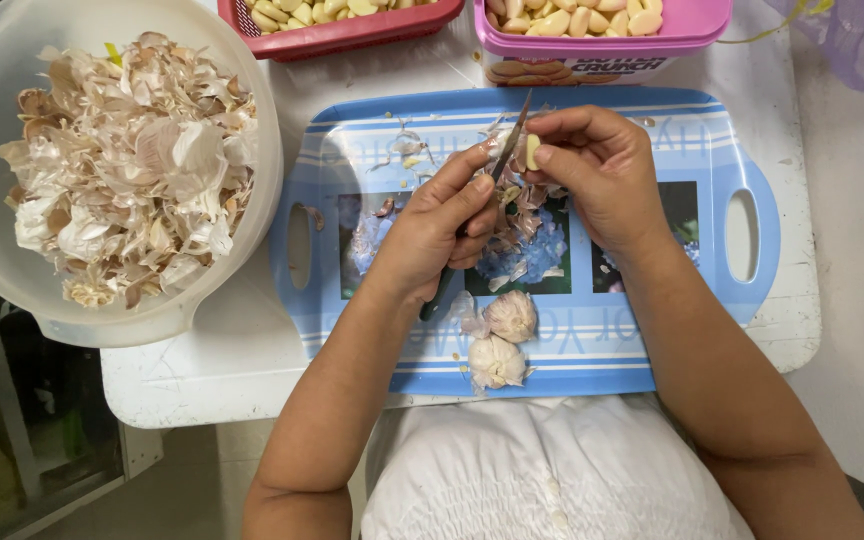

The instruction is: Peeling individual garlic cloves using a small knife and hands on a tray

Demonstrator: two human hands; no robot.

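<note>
The left hand [442, 225] grips a small knife [505, 145], its blade against the garlic clove [532, 152] pinched in the right hand [597, 175] over the blue tray [752, 270]; two whole garlic bulbs [502, 340] remain; skins fill the plastic bowl [12, 270]; peeled cloves fill the pink tub [697, 28]

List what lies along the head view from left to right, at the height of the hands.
Bowl of garlic skins → tray's left handle slot → left hand with the knife → garlic clove → right hand → tray's right handle slot.
</note>
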